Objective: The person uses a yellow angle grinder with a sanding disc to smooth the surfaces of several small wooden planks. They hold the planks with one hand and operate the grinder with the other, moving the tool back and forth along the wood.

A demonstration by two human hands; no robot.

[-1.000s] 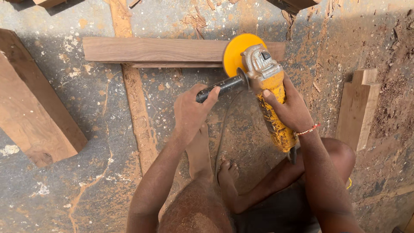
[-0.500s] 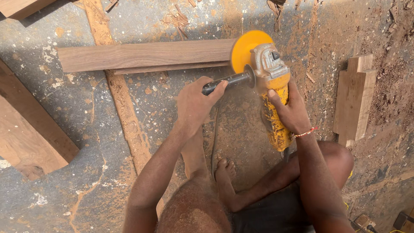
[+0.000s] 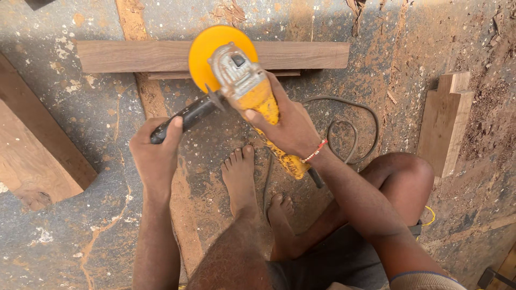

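Yellow angle grinder (image 3: 244,88) held in both hands, above the dusty concrete floor (image 3: 80,118). Its round yellow disc guard (image 3: 207,48) sits at the far end of the tool and overlaps the near edge of a long wooden plank (image 3: 134,55) lying left to right across the far part of the scene; whether the disc touches the wood cannot be told.

Right hand (image 3: 287,126) wrapped around the grinder's yellow body, fingers closed over it, thumb on the left side. A red and white beaded bracelet (image 3: 314,152) sits on that wrist. The body runs on from under the palm toward the near right, ending in a black cable (image 3: 344,129) that loops on the floor to the right of the hand.

Left hand (image 3: 156,153) clenched on the black side handle (image 3: 188,114), which sticks out from the grinder head toward the near left. So the tool's head lies between the two hands, farther off than both.

Two bare feet (image 3: 239,180) planted on the floor just near of the grinder, between the forearms. One bent knee (image 3: 408,172) at the right.

A thick wooden block (image 3: 32,145) lies at the left edge, well apart from the hands. A stepped wooden piece (image 3: 446,123) lies at the right, beyond the cable loop. Reddish sawdust is spread over the floor, heaviest toward the far right.
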